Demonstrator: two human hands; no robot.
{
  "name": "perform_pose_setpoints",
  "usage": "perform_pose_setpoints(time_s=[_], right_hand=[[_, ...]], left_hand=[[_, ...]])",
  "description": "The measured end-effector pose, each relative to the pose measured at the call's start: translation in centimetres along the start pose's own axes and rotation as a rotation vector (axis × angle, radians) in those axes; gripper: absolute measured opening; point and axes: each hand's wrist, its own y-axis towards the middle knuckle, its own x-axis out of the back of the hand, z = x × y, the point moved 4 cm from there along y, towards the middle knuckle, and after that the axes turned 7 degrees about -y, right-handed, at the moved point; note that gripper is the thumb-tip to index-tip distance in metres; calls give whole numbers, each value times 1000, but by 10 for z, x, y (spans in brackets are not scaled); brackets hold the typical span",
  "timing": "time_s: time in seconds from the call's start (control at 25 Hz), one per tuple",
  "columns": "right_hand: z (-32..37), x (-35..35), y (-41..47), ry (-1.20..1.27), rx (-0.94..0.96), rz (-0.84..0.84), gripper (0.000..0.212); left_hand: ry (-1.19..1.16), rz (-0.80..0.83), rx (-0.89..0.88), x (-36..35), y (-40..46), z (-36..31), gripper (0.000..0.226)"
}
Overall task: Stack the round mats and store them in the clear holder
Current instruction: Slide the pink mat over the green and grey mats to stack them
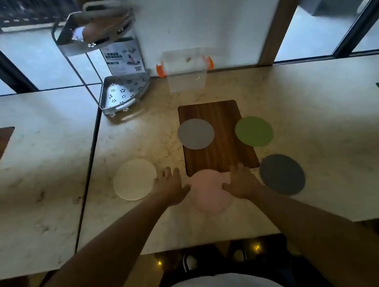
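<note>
While both hands lie open and flat, the left hand (pixel 170 187) and right hand (pixel 242 181) flank the pink mat (pixel 208 192) at the table's (pixel 319 156) near edge. Cream (pixel 134 179), grey (pixel 195 134), green (pixel 254 131) and dark grey (pixel 282 174) mats lie scattered; the clear holder (pixel 186 73) stands behind the wooden board (pixel 221 156).

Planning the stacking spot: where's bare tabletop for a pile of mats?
Bare: near edge behind the pink mat; far right beyond the green mat and dark grey mat; the strip between metal rack and cream mat. Crowded: around the wooden board, ringed by mats, light grey mat on it, both hands flanking the pink.
</note>
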Motion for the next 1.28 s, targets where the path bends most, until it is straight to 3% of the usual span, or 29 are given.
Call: perform_pose_setpoints(time_s=[0.12,0.24,0.56,0.8,1.04,1.28], right_hand=[[-1,-25,-7,28,-7,111,53],[1,-44,-13,88,-51,86,41],[4,-50,-10,246,-201,-87,37],[-9,-47,-5,518,-325,-183,24],[-42,-32,-9,711,-310,-315,17],[-135,-12,-1,660,-337,-404,17]], left_hand=[[35,148,3,-26,-6,-3,73],[-23,206,9,-45,-14,-8,61],[-381,21,47,-53,-16,-23,28],[-777,-176,247,-42,-7,-18,20],[-885,-161,205,-39,8,-41,7],[-900,-64,165,-38,37,-120,9]])
